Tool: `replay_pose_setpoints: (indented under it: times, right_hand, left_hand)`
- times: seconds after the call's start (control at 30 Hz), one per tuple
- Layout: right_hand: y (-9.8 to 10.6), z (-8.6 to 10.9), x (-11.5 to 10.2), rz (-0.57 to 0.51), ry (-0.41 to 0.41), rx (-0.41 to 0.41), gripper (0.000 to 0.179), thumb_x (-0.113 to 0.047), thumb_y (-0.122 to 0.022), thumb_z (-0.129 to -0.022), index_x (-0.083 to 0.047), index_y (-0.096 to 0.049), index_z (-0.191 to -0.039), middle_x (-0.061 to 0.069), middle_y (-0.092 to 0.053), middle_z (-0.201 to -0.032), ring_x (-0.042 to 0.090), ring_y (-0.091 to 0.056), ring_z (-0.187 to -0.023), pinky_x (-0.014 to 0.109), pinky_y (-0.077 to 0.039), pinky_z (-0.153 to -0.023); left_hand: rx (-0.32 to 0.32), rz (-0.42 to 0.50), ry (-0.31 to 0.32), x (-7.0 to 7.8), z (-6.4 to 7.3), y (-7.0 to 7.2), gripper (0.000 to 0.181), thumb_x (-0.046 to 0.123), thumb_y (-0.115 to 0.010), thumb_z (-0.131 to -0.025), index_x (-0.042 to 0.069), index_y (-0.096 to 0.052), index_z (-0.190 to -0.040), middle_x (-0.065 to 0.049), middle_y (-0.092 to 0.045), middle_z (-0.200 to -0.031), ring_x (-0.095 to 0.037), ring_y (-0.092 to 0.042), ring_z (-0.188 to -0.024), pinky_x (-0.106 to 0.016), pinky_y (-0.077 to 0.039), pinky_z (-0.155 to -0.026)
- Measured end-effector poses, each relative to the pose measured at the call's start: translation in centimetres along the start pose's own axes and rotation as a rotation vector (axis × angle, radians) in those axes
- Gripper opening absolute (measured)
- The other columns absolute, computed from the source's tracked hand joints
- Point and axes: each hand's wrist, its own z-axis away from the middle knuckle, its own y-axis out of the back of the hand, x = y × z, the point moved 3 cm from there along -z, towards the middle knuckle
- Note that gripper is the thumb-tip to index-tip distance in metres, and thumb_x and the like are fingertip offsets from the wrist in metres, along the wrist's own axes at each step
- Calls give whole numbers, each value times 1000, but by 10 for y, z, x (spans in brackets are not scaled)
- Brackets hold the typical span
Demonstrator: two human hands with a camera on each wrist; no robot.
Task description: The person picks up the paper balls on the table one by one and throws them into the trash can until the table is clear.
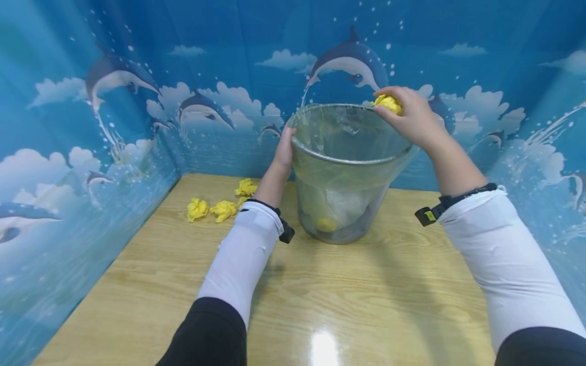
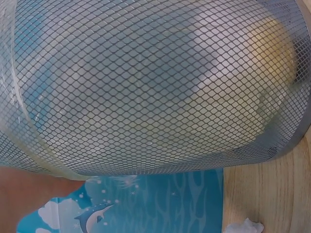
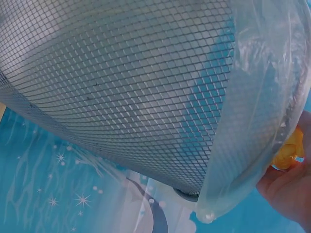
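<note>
A mesh wastebasket, lined with a thin clear plastic bag, stands at the back of the table. My left hand holds its left side just under the rim, the fingers partly hidden behind it; the left wrist view shows only a bit of that hand against the mesh. At the rim's back right, my right hand pinches a crumpled yellow paper ball. Low in the basket, a yellow shape shows through the mesh.
Several crumpled yellow paper balls lie on the wooden table, left of the basket and partly behind my left forearm. A blue dolphin-print curtain encloses the back and sides. In the left wrist view, a whitish crumpled piece sits near the bottom edge.
</note>
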Motion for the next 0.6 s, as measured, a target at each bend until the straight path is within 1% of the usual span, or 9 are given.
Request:
replay_pose_setpoints:
  times: [0.13,0.2,0.23,0.3,0.33,0.4,0.43,0.47,0.6]
  right_hand:
    - [-4,-1,-3,-9,4,-23,51,-39,-41,-102,-13,-43,-145,20,-46,-137,29,-43,-101,39,-37,-73]
    - [-7,-2,-4,-18,6,-55,53,-41,-40,-102,-15,-39,-148,20,-46,-135,30,-44,-100,41,-39,-73]
    - [-9,-3,-4,-25,11,-79,54,-41,-39,-102,-16,-37,-149,20,-45,-137,32,-46,-104,44,-41,-77]
    - [-11,-4,-5,-35,20,-140,57,-44,-37,-102,-20,-29,-153,20,-38,-147,38,-43,-122,53,-41,-92]
    - [-12,-4,-5,-40,21,-169,59,-45,-37,-102,-22,-25,-155,20,-34,-151,41,-38,-130,57,-37,-100]
    - [-13,-3,-4,-45,20,-216,61,-46,-36,-102,-25,-17,-156,16,-21,-160,42,-22,-144,63,-23,-111]
    - [-13,-3,-4,-44,15,-231,63,-47,-36,-102,-26,-15,-157,13,-15,-162,41,-14,-147,64,-16,-113]
    - [-13,-3,-3,-41,7,-239,64,-48,-36,-101,-27,-13,-157,11,-10,-163,40,-9,-148,65,-12,-114]
    - [-10,-1,0,-36,-16,-231,65,-48,-35,-101,-28,-10,-157,10,-5,-163,39,-6,-149,65,-11,-115]
  left_hand:
    - [-6,2,-6,-1,0,1,64,35,-24,-97,24,-6,-157,1,-5,-164,-19,-5,-151,-43,-11,-121]
    - [-7,3,-9,-1,0,1,64,35,-24,-97,25,-6,-157,2,-5,-164,-19,-5,-151,-43,-11,-121]
    - [-10,4,-13,-1,0,1,64,36,-24,-97,25,-5,-157,2,-5,-164,-19,-5,-151,-43,-11,-121]
    - [-12,3,-21,-2,0,1,64,36,-24,-97,25,-5,-157,2,-5,-164,-19,-6,-151,-43,-11,-121]
    - [-12,1,-23,-2,0,1,64,36,-24,-97,26,-5,-157,3,-5,-164,-19,-6,-151,-43,-11,-121]
    - [-12,-3,-26,-2,1,1,64,37,-24,-97,26,-6,-157,3,-6,-164,-19,-6,-150,-43,-11,-121]
    - [-12,-5,-25,-2,1,1,64,37,-24,-97,26,-6,-157,3,-6,-164,-19,-6,-151,-43,-10,-121]
    - [-10,-6,-23,-2,0,1,64,38,-24,-97,27,-6,-157,3,-6,-164,-19,-6,-150,-43,-10,-121]
    - [-3,-5,-11,-1,0,1,64,38,-24,-97,26,-6,-157,2,-6,-164,-19,-6,-151,-44,-10,-121]
